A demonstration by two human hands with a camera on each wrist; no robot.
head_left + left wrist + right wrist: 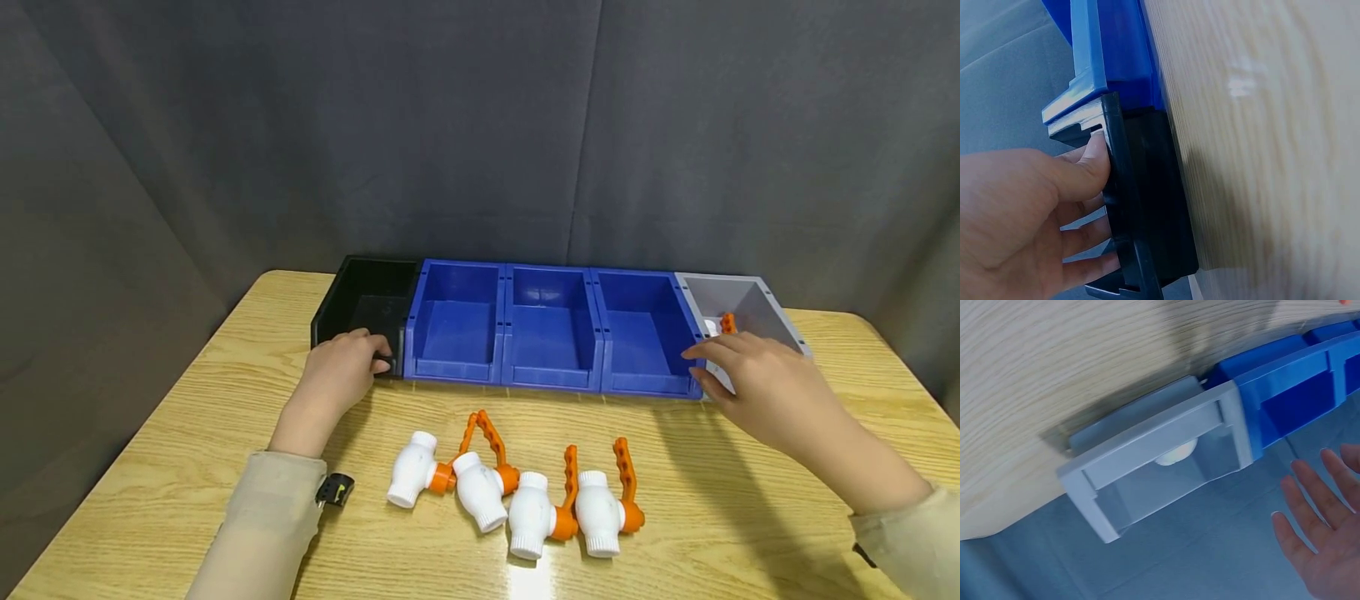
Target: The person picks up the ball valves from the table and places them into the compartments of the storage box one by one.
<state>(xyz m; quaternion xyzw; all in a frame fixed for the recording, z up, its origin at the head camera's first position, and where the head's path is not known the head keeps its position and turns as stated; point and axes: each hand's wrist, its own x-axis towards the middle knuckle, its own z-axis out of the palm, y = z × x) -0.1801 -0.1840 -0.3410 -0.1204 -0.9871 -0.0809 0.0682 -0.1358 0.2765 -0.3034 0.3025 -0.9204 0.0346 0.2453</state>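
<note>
My left hand (341,371) is at the front of the black bin (378,292). In the left wrist view its thumb (1093,164) lies on the rim near the corner, while the fingers reach over the front wall, gripping it. My right hand (757,379) hovers over the front of the grey bin (738,289), fingers spread and relaxed, holding nothing. Inside that bin lies a white ball valve, partly hidden, its orange handle (728,323) showing. Several white ball valves (531,512) with orange handles lie in a row on the table before the bins.
Three blue bins (551,375) stand side by side between the black and grey ones. The wood-grain table (187,467) ends in rounded back corners. A dark grey curtain (465,125) hangs behind. A small black device (335,489) sits at my left sleeve.
</note>
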